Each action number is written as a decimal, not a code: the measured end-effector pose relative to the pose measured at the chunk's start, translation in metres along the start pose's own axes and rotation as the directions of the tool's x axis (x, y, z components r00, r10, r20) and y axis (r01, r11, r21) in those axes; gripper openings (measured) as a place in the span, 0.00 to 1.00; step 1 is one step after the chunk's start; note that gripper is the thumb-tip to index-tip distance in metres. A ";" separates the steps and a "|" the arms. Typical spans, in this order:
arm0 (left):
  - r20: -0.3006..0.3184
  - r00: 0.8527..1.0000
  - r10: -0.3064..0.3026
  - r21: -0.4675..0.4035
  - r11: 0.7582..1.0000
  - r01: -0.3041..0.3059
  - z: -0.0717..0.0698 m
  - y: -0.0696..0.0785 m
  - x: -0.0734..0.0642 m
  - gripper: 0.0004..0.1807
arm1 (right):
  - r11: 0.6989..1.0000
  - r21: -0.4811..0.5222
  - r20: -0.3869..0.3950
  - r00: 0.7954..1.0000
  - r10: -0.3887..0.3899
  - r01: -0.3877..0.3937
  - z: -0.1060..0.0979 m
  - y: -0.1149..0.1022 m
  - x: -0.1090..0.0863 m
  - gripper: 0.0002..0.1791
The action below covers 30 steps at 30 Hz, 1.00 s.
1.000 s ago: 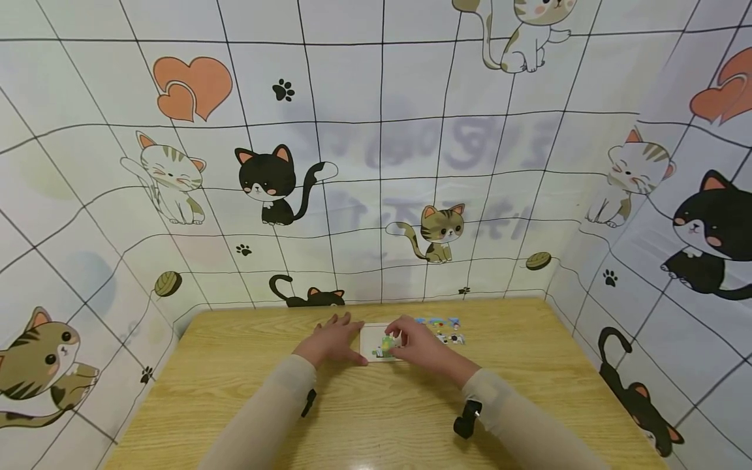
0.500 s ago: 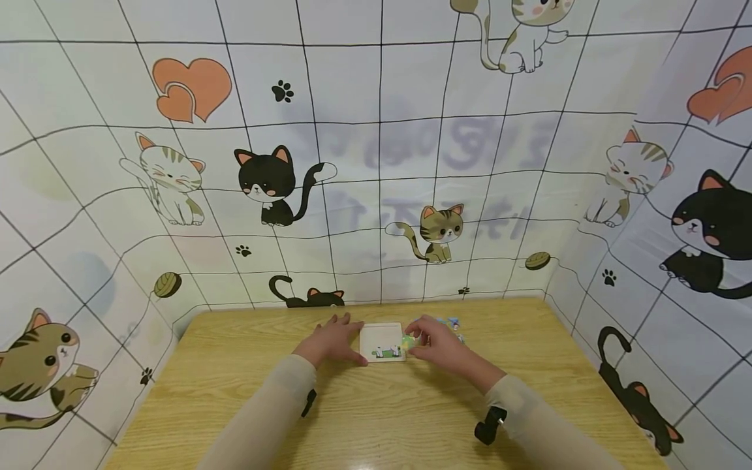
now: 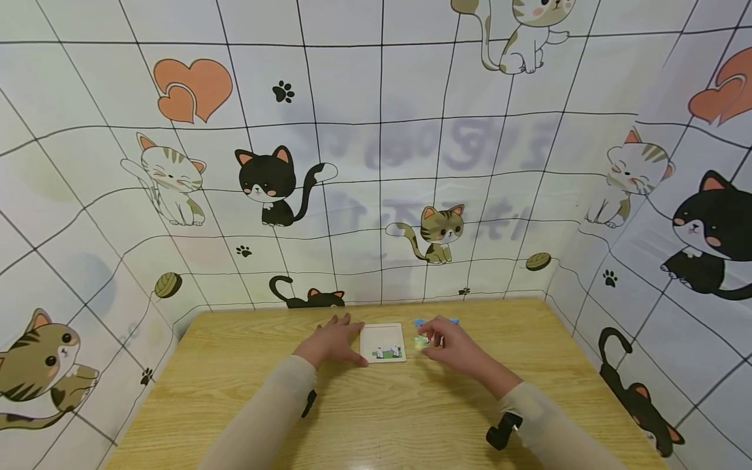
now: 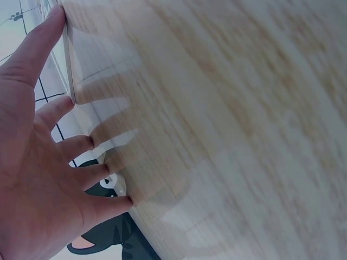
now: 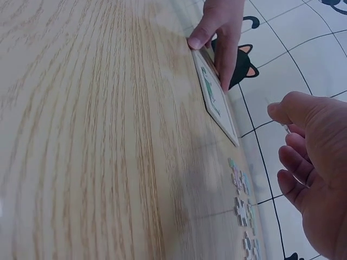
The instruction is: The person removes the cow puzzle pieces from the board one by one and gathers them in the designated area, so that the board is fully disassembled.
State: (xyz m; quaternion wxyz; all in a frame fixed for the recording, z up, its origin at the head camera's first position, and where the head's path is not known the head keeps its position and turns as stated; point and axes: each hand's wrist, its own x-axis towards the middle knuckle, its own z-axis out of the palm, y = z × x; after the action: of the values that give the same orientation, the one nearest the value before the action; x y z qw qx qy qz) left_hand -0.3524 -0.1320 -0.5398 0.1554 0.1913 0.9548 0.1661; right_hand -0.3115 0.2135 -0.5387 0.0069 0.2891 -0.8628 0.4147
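A pale square puzzle tray (image 3: 378,334) lies on the table, with a short row of joined green-and-white puzzle pieces (image 3: 386,353) along its near side. My left hand (image 3: 332,342) spreads at the tray's left side; in the left wrist view the thumb and index fingertip touch two of its corners. To the right of the tray, my right hand (image 3: 452,347) pinches a yellow-green puzzle piece (image 3: 420,342) between thumb and index finger. Only a thin edge of that piece shows in the right wrist view, with the hand (image 5: 325,157) raised above the table.
Several loose puzzle pieces (image 5: 241,211) lie in rows on the table right of the tray, partly hidden behind my right hand in the head view. The wooden table (image 3: 376,411) ends at a cat-print cloth wall (image 3: 352,274) at the back.
My right hand has lifted the yellow-green puzzle piece out of the tray and carried it right, toward the loose pieces. My left hand has stayed at the tray's left side.
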 end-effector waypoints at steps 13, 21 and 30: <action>0.004 1.000 -0.009 0.008 1.000 0.009 -0.001 0.001 0.000 0.58 | 1.000 0.026 0.006 1.000 0.000 0.000 -0.006 0.008 -0.006 0.19; 0.008 1.000 -0.011 0.005 1.000 0.011 -0.001 0.002 0.000 0.58 | 1.000 0.020 0.006 1.000 0.001 -0.001 -0.007 0.008 -0.008 0.19; 0.013 1.000 -0.015 -0.001 1.000 0.015 -0.001 0.002 -0.001 0.58 | 1.000 0.001 0.009 1.000 0.012 -0.012 -0.003 0.010 -0.010 0.17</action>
State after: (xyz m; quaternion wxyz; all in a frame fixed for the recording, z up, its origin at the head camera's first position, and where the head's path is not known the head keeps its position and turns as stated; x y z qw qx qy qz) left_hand -0.3510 -0.1310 -0.5381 0.1628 0.1852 0.9551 0.1641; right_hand -0.3086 0.2250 -0.5464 0.0003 0.2860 -0.8642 0.4139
